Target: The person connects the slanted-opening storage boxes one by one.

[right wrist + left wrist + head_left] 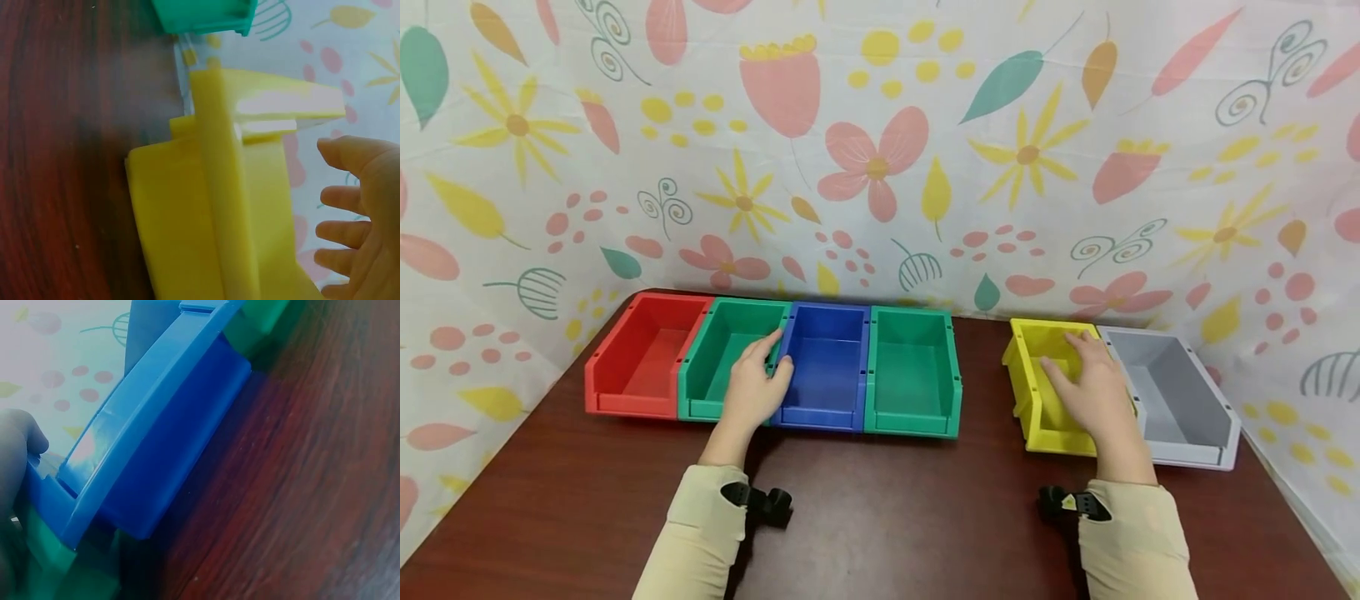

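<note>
My left hand [756, 385] is over the adjoining walls of the left green bin [724, 408] and the blue bin [823, 375]. A gap shows between its thumb and fingers, with the thumb on the blue side; whether it touches the rim is unclear. In the left wrist view that thumb [28, 431] bends near the end of the blue bin's front edge [144, 394]. My right hand [1097, 392] hovers over the yellow bin [1037, 408], fingers spread and holding nothing. From the right wrist, its fingers appear apart from the yellow bin [225, 187].
A red bin [632, 404] ends the row on the left, and another green bin [913, 375] its right. Beside the yellow bin stands a grey bin [1180, 450]. All are on a dark brown table [910, 517], with a patterned curtain [880, 250] behind.
</note>
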